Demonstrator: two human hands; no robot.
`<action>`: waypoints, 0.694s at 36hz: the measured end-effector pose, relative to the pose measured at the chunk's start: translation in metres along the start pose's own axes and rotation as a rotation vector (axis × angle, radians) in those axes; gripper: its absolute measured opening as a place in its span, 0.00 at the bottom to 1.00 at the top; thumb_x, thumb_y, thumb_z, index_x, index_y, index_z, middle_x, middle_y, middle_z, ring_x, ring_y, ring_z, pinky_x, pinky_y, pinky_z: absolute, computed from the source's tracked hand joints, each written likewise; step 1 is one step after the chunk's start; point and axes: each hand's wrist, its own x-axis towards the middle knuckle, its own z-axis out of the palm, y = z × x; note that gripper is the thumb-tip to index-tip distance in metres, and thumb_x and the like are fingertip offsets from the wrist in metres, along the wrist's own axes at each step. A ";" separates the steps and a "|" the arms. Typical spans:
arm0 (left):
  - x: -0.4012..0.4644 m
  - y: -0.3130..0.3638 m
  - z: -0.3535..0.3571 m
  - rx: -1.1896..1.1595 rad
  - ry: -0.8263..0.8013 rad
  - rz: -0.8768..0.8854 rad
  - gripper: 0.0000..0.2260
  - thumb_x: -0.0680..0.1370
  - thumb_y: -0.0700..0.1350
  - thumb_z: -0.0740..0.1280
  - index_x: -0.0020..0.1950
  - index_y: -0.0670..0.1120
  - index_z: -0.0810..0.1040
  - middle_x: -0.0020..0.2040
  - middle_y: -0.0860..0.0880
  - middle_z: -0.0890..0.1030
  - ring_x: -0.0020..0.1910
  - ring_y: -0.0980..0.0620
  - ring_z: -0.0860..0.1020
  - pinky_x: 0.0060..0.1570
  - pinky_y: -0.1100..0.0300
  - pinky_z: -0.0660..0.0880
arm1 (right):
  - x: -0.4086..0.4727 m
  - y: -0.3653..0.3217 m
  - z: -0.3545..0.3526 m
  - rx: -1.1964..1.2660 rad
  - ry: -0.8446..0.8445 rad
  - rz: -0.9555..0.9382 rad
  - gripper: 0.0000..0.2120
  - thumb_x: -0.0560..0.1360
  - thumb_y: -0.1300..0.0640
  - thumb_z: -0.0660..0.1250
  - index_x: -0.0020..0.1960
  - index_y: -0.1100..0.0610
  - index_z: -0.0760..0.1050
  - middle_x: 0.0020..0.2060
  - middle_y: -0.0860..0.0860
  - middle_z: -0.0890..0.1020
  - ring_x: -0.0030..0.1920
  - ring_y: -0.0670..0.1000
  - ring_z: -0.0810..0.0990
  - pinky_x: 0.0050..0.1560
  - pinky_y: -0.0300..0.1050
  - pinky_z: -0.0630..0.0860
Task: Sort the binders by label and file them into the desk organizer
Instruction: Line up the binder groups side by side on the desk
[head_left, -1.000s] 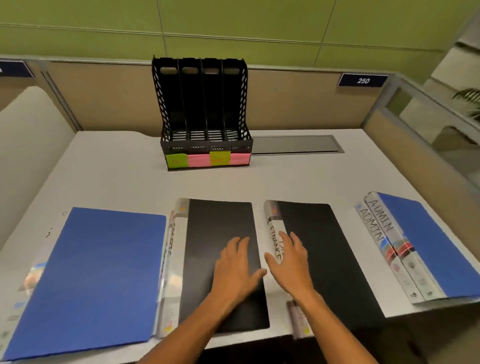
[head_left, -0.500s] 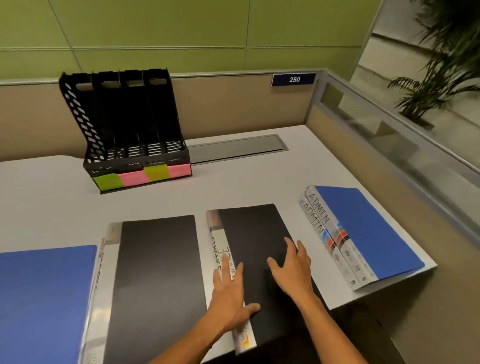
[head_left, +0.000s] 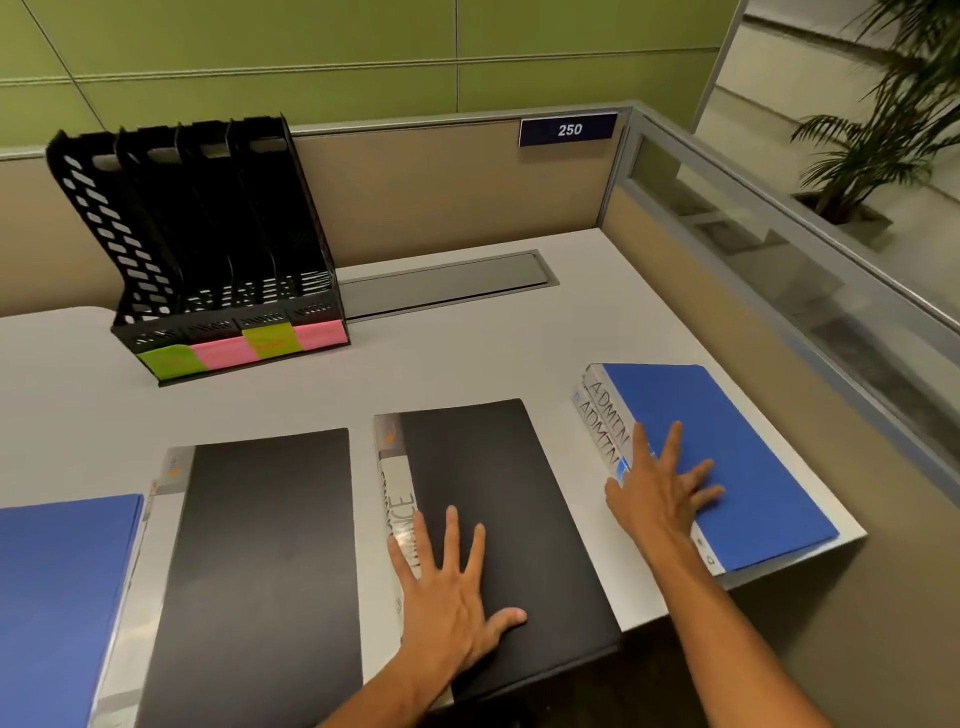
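Binders lie flat along the near side of the white desk (head_left: 467, 353). My left hand (head_left: 452, 587) rests flat, fingers spread, on the black binder (head_left: 509, 493) whose spine reads FINANCE. My right hand (head_left: 660, 488) lies flat and open on the blue binder stack (head_left: 727, 441) at the right, two spines reading ADMIN. Another black binder (head_left: 260, 561) lies left of centre, and a blue binder (head_left: 57, 603) is cut off at the left edge. The black desk organizer (head_left: 208, 244) stands at the back left, its slots holding nothing, with green and pink sticky labels on its front.
A grey cable-tray lid (head_left: 441, 283) is set into the desk right of the organizer. A beige partition with a sign "250" (head_left: 569, 129) backs the desk, and a glass-topped partition (head_left: 779, 270) bounds the right side. A potted plant (head_left: 883, 119) stands beyond it.
My view has swung right. My right hand moved from the FINANCE binder onto the blue ADMIN stack. My left hand slid further onto the FINANCE binder's cover.
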 end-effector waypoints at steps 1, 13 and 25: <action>0.001 0.000 0.002 0.004 0.002 -0.005 0.51 0.63 0.84 0.32 0.77 0.55 0.29 0.77 0.43 0.26 0.71 0.29 0.23 0.63 0.22 0.29 | 0.003 0.004 0.002 -0.005 -0.012 -0.005 0.44 0.76 0.44 0.67 0.80 0.44 0.41 0.80 0.56 0.42 0.75 0.76 0.52 0.70 0.77 0.55; 0.020 -0.025 0.001 0.024 0.052 -0.071 0.52 0.62 0.84 0.32 0.80 0.57 0.34 0.80 0.44 0.31 0.74 0.30 0.26 0.66 0.22 0.34 | 0.003 -0.007 0.004 -0.022 -0.069 -0.045 0.47 0.77 0.51 0.69 0.80 0.46 0.36 0.80 0.56 0.51 0.73 0.71 0.61 0.67 0.73 0.67; 0.019 -0.040 -0.007 -0.023 0.073 -0.071 0.51 0.63 0.84 0.36 0.81 0.59 0.39 0.81 0.45 0.35 0.75 0.31 0.29 0.67 0.24 0.32 | -0.033 -0.059 0.013 -0.026 -0.108 -0.176 0.49 0.77 0.50 0.70 0.79 0.43 0.33 0.79 0.55 0.50 0.68 0.68 0.68 0.61 0.69 0.74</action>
